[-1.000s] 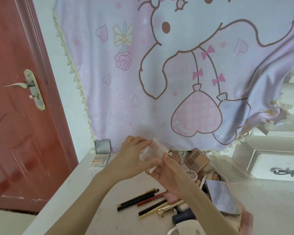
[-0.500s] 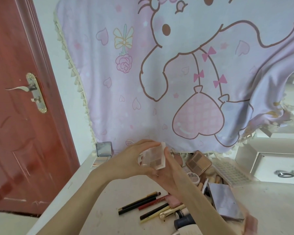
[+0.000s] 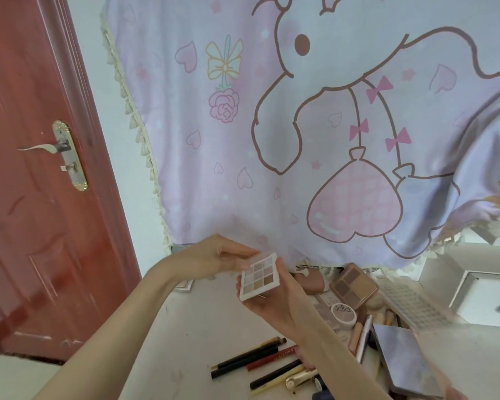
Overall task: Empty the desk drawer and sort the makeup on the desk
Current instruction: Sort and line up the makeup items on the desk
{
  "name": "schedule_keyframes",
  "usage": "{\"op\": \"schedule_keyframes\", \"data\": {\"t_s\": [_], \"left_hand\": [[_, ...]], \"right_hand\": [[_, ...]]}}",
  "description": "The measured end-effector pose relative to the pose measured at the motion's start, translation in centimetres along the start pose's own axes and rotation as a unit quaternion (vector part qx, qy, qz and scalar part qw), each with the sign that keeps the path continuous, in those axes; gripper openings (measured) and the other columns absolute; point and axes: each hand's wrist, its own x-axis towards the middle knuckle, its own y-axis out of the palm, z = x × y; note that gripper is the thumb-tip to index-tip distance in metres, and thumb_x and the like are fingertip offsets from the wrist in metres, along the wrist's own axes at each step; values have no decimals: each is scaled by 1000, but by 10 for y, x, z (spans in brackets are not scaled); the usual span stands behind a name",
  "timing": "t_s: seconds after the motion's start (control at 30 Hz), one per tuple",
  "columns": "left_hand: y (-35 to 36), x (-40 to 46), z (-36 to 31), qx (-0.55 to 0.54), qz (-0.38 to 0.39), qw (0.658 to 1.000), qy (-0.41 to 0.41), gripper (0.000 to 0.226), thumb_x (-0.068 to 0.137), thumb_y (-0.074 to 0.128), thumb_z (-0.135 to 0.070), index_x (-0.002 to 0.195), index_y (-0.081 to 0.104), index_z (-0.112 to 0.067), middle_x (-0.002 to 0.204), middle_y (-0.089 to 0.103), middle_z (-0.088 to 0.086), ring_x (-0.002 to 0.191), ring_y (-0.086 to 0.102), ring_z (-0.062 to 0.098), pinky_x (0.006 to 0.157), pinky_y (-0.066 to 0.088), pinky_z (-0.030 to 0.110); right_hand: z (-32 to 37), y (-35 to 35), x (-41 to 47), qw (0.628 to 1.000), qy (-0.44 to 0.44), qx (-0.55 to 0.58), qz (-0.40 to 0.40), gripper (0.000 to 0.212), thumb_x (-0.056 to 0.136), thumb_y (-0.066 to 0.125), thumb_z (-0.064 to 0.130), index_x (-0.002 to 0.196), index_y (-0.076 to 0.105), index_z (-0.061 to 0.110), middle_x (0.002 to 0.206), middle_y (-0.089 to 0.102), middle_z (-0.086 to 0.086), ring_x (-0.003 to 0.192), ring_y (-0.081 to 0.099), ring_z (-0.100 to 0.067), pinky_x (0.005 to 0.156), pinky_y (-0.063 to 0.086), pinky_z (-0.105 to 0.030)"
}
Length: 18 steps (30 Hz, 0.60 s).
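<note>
A small white eyeshadow palette [image 3: 259,276] with nine pans is held above the white desk [image 3: 185,342]. My right hand [image 3: 277,301] cradles it from below, fingers curled round its edges. My left hand [image 3: 214,259] pinches its upper left corner. On the desk below lie several pencils and pens [image 3: 251,359], a gold tube [image 3: 299,378], a brown palette [image 3: 354,285], a round white jar [image 3: 343,313] and a grey-lilac compact [image 3: 403,362]. No drawer is in view.
A red door [image 3: 26,197] with a metal handle stands at the left. A pink cartoon cloth [image 3: 300,125] hangs behind the desk. A clear lidded grid box [image 3: 413,307] and a white cabinet front [image 3: 485,295] sit at the right. A small mirror compact [image 3: 184,285] stands behind my left wrist.
The palette has turned over in my hands, so its nine pans now face the camera. My left hand has shifted from covering it to pinching its corner.
</note>
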Motion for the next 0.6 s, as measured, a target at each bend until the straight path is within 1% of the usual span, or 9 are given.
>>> {"op": "schedule_keyframes", "data": {"t_s": [0.07, 0.1, 0.13, 0.2, 0.27, 0.33, 0.4, 0.5, 0.6], "left_hand": [[-11, 8, 14, -40, -87, 995, -1, 23, 87, 62, -13, 107, 68, -23, 93, 69, -24, 95, 61, -8, 81, 46, 11], [-18, 12, 22, -50, -120, 992, -4, 20, 86, 63, -10, 99, 71, -23, 86, 71, -21, 88, 64, -5, 77, 47, 10], [-24, 17, 30, -53, -137, 989, -8, 19, 84, 65, -9, 92, 72, -24, 83, 73, -15, 85, 67, 1, 77, 48, 12], [-36, 29, 47, -42, -137, 989, -15, 16, 81, 68, -9, 86, 74, -22, 81, 74, -4, 81, 69, 11, 80, 51, 17], [-46, 41, 65, -23, -135, 990, -31, 14, 81, 68, -8, 85, 74, -20, 79, 74, -2, 73, 69, 13, 77, 52, 17], [-51, 53, 83, -11, -139, 989, -52, 15, 82, 67, -8, 82, 74, -22, 75, 74, -5, 67, 67, 11, 74, 52, 17], [-54, 64, 100, 14, -135, 988, -70, 17, 80, 68, -7, 77, 73, -23, 68, 71, -11, 65, 65, 4, 76, 50, 16], [-57, 80, 121, 73, -121, 986, -91, 13, 80, 67, -6, 78, 76, -15, 60, 67, -15, 59, 59, -5, 74, 44, 13], [-58, 93, 136, 142, -115, 979, -91, 13, 80, 64, -6, 77, 75, -12, 62, 64, -12, 62, 55, -1, 73, 41, 15]], "right_hand": [[-4, -3, 13, 999, 32, 6, -34, 62, 86, 57, 44, 123, 53, -6, 110, 57, -27, 95, 57, -38, 84, 53, -44], [-6, -4, 20, 998, 54, 7, -41, 62, 88, 54, 45, 124, 52, -6, 110, 57, -27, 94, 58, -37, 83, 52, -43], [-9, -4, 29, 996, 72, 9, -50, 62, 90, 52, 45, 124, 52, -6, 110, 57, -27, 93, 58, -37, 83, 52, -42], [-15, -5, 46, 993, 89, 14, -72, 60, 91, 53, 43, 125, 53, -7, 111, 57, -28, 93, 58, -38, 83, 52, -42], [-19, -6, 62, 992, 94, 1, -86, 53, 92, 54, 37, 123, 55, -6, 114, 58, -27, 95, 59, -39, 86, 51, -44], [-24, -8, 77, 988, 98, -36, -110, 40, 95, 51, 29, 117, 60, -4, 110, 62, -23, 94, 60, -36, 84, 50, -42], [-30, -14, 94, 982, 107, -71, -138, 29, 96, 49, 22, 108, 62, -1, 103, 65, -19, 93, 62, -30, 77, 53, -38], [-41, -22, 120, 970, 126, -96, -185, 27, 97, 46, 17, 101, 64, -3, 97, 67, -18, 92, 63, -30, 73, 55, -39], [-48, -24, 140, 964, 120, -119, -207, 26, 96, 43, 11, 95, 65, -2, 88, 69, -17, 84, 64, -29, 71, 55, -40]]}}
